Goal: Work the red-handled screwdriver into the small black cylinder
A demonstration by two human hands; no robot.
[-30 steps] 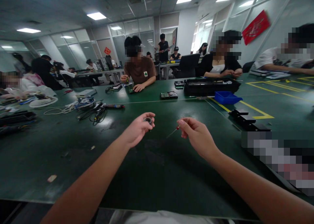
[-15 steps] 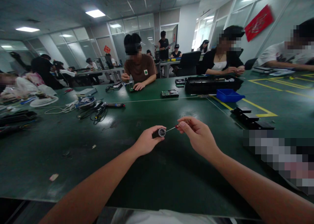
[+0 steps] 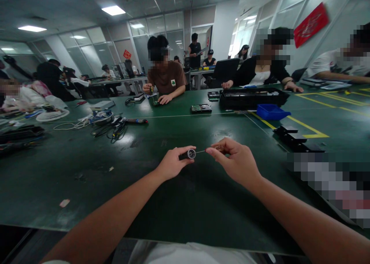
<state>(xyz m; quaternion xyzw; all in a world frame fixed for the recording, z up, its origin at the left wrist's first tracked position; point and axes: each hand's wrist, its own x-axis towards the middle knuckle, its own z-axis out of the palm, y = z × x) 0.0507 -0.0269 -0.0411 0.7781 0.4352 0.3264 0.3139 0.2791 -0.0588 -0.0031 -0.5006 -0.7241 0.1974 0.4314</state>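
The green table (image 3: 179, 206) bears cables (image 3: 118, 129), 1 blue tray (image 3: 272, 112).

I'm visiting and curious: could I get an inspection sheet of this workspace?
Surface: green table, shiny, marked with yellow lines.
Job's things: dark cylinder, its ringed end towards a screwdriver; whether the tip touches is too small to tell.
Clutter: blue tray and black box ahead to the right, pale scrap at left.
Hands: left hand holds the cylinder, right hand the screwdriver.
Cables: tangled cables lie on the left.
Surroundings: person in brown across the table; ceiling lights.
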